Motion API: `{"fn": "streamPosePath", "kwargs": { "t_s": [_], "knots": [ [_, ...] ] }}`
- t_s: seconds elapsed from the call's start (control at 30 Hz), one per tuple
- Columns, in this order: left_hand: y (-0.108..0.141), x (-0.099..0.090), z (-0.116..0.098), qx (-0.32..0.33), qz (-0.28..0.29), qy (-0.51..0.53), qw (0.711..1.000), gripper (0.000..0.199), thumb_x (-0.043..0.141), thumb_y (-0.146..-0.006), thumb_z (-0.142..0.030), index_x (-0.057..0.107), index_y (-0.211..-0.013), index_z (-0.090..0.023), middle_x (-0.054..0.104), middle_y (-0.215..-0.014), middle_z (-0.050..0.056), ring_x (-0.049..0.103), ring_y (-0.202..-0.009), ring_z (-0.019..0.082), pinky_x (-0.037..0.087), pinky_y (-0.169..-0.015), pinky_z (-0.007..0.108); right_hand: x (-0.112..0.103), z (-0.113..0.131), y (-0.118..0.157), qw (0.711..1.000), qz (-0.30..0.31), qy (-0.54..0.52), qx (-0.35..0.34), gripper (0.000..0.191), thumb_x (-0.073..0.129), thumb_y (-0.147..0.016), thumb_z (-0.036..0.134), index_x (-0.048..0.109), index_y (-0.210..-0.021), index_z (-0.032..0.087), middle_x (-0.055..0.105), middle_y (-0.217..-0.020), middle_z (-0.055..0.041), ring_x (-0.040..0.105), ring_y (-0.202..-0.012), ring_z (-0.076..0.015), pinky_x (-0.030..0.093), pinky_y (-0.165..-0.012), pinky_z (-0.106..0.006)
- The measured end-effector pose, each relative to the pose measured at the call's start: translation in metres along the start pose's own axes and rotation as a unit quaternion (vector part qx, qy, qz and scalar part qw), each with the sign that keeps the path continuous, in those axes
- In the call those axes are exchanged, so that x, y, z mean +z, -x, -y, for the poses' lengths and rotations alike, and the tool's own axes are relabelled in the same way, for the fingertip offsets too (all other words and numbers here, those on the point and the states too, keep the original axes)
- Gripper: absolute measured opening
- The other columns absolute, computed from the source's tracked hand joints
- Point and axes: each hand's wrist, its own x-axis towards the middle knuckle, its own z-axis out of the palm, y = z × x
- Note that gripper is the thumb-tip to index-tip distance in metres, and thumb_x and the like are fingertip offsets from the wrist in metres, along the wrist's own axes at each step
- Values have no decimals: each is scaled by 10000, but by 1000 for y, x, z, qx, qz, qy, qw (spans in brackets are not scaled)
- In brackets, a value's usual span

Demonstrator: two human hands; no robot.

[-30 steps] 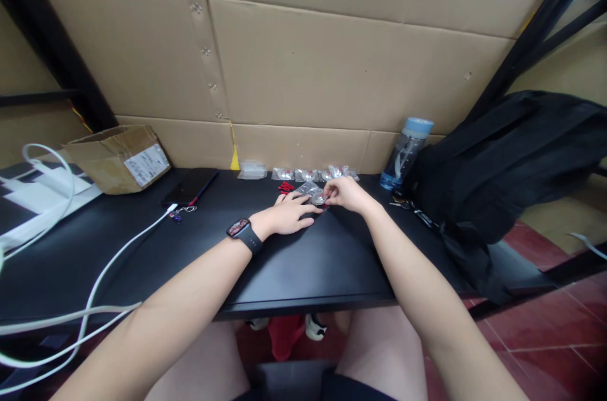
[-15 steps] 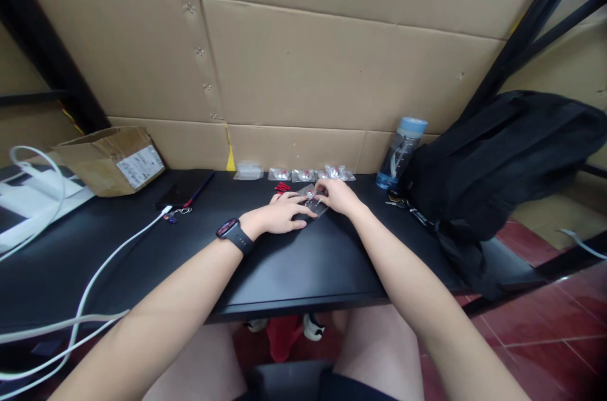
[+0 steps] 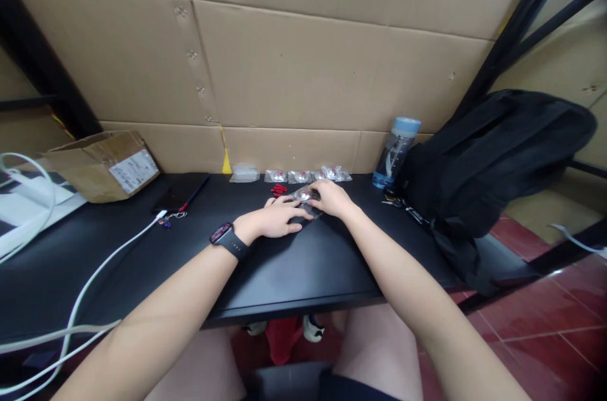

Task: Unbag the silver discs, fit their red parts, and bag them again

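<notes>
A small clear plastic bag (image 3: 303, 196) with a shiny round item in it lies on the black table. Over its left and near side, my left hand (image 3: 277, 221) rests with fingers spread, touching the plastic; a dark watch (image 3: 222, 234) is on that wrist. My right hand (image 3: 332, 198) is closed at the bag's right side, its thumb and fingertips pinching the plastic; the exact grip is partly hidden. Just beyond my left fingers lie some red pieces (image 3: 279, 189). Similar filled bags (image 3: 300, 177) are lined up at the back, beside a stack of clear bags (image 3: 245, 174).
On the left are a cardboard box (image 3: 104, 167), a phone (image 3: 180, 192) and a white cable (image 3: 90, 281). A water bottle (image 3: 395, 153) and a black backpack (image 3: 488, 160) stand on the right. A cardboard wall (image 3: 284, 72) closes the back.
My right hand has shifted slightly left and its fingers sit lower over the bag. The round item shows more plainly between my hands. The whole view has moved a little.
</notes>
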Motion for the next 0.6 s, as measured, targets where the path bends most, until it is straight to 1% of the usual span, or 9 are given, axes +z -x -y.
{"fn": "streamPosePath", "kwargs": {
  "t_s": [0.07,0.13,0.23,0.3,0.37,0.43,0.53,0.57,0.6],
  "knots": [
    [1,-2,-1,1,7,0,1000,440,569,-946,-397,572,-1378,-480,344,-1637,-9,206,-1531,356,188,-1169,656,2,-1,-1,1000,-6,-10,-10,362,762,-845,298,687,-1192,224,726,-1163,-104,656,-1098,-262,492,-915,-332],
    [2,-4,-2,2,17,1,1000,454,562,-949,-399,558,-1395,-481,328,-1643,-8,192,-1537,352,180,-1171,659,5,-1,-2,1000,-2,-20,-6,390,739,-863,288,661,-1241,229,728,-1155,-101,664,-1082,-251,492,-922,-331],
    [2,-5,-3,-1,27,0,1000,462,559,-949,-398,554,-1406,-467,330,-1642,4,194,-1537,355,177,-1170,661,8,1,-2,1000,-11,-7,4,354,705,-884,258,660,-1234,231,731,-1143,-106,668,-1064,-259,497,-892,-333],
    [2,-5,-2,0,24,1,1000,448,559,-947,-395,573,-1390,-460,345,-1636,6,212,-1530,361,179,-1168,661,10,2,-2,1000,-19,-3,11,348,706,-877,229,664,-1222,240,735,-1147,-102,668,-1064,-263,498,-868,-326],
    [2,-6,0,0,14,2,1000,414,553,-949,-408,604,-1357,-454,374,-1623,1,237,-1518,372,193,-1162,661,9,3,-2,999,-17,-22,23,359,705,-869,198,663,-1221,254,741,-1137,-84,677,-1035,-246,499,-841,-312],
    [2,-7,2,2,1,1,1000,369,541,-947,-395,651,-1296,-435,443,-1583,-9,269,-1499,376,214,-1160,645,4,2,-2,998,-7,-61,15,385,744,-837,202,668,-1212,246,743,-1126,-70,683,-987,-223,498,-832,-301],
    [2,-12,4,8,-30,-7,999,356,530,-877,-221,712,-1142,-374,611,-1414,-28,329,-1464,350,258,-1161,578,-12,-6,1,991,21,-130,-34,426,826,-771,312,696,-1162,203,740,-1098,-66,672,-936,-206,496,-834,-294],
    [3,-12,5,8,-48,-9,999,382,521,-832,-159,709,-1106,-347,652,-1343,-21,372,-1437,333,288,-1150,543,-18,-9,2,987,30,-155,-44,381,795,-804,356,707,-1139,196,742,-1067,-60,670,-927,-201,496,-827,-290],
    [3,-13,6,5,-71,-10,997,406,513,-790,-117,694,-1089,-323,680,-1273,-8,433,-1389,314,326,-1127,504,-23,-13,3,982,35,-180,-44,296,713,-877,375,717,-1112,194,744,-1026,-50,670,-915,-192,495,-816,-283]
  ]
}}
